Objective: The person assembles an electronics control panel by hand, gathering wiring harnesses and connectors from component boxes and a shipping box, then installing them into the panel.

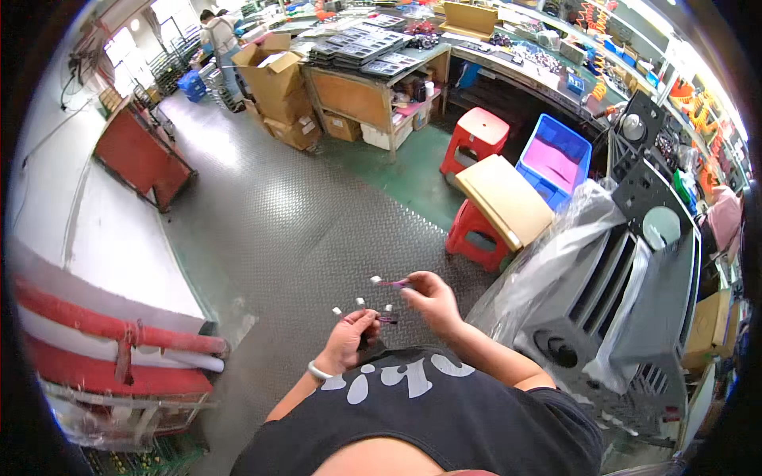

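My left hand [353, 339], with a white band at the wrist, is closed on several thin dark wires. Small white connectors [360, 302] stick up from this bunch above the fingers. My right hand [432, 301] is up and to the right of it, pinching a short purple and dark wire lead [394, 283]. At that lead's free end is a white connector [376, 280], pointing left. The two hands are apart, in front of my dark shirt and above the floor. Fingers hide where the wires run inside each grip.
On the right stand grey cabinets [548, 317] partly wrapped in clear plastic. Beyond are red stools [474, 242], one under a cardboard piece [504, 198], and a blue crate [548, 127]. Red rolls [119, 321] lie at left. Workbenches and a person [222, 47] are farther back.
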Demonstrator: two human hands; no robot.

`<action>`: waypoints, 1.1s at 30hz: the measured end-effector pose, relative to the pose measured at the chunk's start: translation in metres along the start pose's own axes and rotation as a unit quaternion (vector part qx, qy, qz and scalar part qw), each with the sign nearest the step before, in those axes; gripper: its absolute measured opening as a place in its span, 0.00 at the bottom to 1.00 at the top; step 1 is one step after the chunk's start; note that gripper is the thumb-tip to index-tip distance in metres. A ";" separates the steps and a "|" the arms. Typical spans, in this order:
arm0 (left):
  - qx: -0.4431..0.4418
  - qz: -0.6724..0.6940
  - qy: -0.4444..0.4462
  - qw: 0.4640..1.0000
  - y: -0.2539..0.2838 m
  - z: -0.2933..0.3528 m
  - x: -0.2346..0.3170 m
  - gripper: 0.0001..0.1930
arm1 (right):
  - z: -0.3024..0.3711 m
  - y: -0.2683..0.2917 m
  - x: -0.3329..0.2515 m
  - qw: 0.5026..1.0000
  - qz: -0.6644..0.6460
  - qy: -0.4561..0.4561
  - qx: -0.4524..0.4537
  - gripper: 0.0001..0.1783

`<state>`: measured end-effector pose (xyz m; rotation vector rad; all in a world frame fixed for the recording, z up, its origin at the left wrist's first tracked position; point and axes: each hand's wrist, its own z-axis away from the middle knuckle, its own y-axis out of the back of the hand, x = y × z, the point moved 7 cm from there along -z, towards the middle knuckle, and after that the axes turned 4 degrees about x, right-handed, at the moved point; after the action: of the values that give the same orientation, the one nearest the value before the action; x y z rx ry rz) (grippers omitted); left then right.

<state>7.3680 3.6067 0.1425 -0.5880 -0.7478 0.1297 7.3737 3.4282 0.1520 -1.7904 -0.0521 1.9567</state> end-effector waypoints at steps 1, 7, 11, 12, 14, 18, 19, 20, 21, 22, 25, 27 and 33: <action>0.023 -0.024 -0.002 0.999 -0.003 -0.022 0.020 0.06 | -0.029 -0.016 -0.007 0.997 0.036 0.026 -0.065 0.14; -0.056 -0.005 -0.038 0.998 -0.039 -0.176 0.104 0.08 | -0.176 -0.038 -0.024 0.973 0.193 0.110 -0.064 0.13; -0.074 -0.192 -0.048 0.977 -0.077 -0.288 0.183 0.10 | -0.296 -0.007 -0.037 0.980 0.188 0.052 0.038 0.13; -0.106 -0.169 -0.030 0.979 -0.087 -0.312 0.194 0.09 | -0.315 -0.002 -0.047 0.984 0.155 0.070 0.052 0.12; -0.136 -0.146 0.019 0.980 -0.123 -0.368 0.223 0.09 | -0.369 0.019 -0.078 0.988 0.094 0.082 0.088 0.10; -0.189 -0.155 0.045 0.969 -0.184 -0.447 0.275 0.09 | -0.452 0.072 -0.147 0.970 0.038 0.141 0.192 0.13; -0.216 -0.156 0.042 0.963 -0.195 -0.469 0.283 0.09 | -0.473 0.089 -0.163 0.961 0.038 0.156 0.226 0.13; -0.205 -0.156 0.044 0.965 -0.203 -0.492 0.292 0.10 | -0.496 0.108 -0.175 0.950 0.049 0.176 0.252 0.14; -0.201 -0.160 0.058 0.965 -0.209 -0.518 0.301 0.10 | -0.521 0.122 -0.191 0.942 0.060 0.197 0.264 0.15; -0.182 -0.147 0.073 0.969 -0.213 -0.543 0.310 0.10 | -0.545 0.141 -0.196 0.939 0.069 0.189 0.278 0.16; -0.132 -0.092 0.082 0.984 -0.212 -0.620 0.341 0.10 | -0.628 0.172 -0.217 0.940 -0.025 0.211 0.265 0.17; -0.068 -0.110 0.046 0.991 -0.214 -0.668 0.387 0.10 | -0.694 0.184 -0.229 0.946 -0.036 0.185 0.265 0.17; 0.049 -0.076 -0.005 0.996 -0.247 -0.743 0.489 0.08 | -0.846 0.173 -0.279 0.969 -0.016 0.181 0.168 0.18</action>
<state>8.2039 3.2158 0.1403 -0.4362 -0.7883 0.0275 8.1261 2.9264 0.2319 -1.8650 0.3484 1.4796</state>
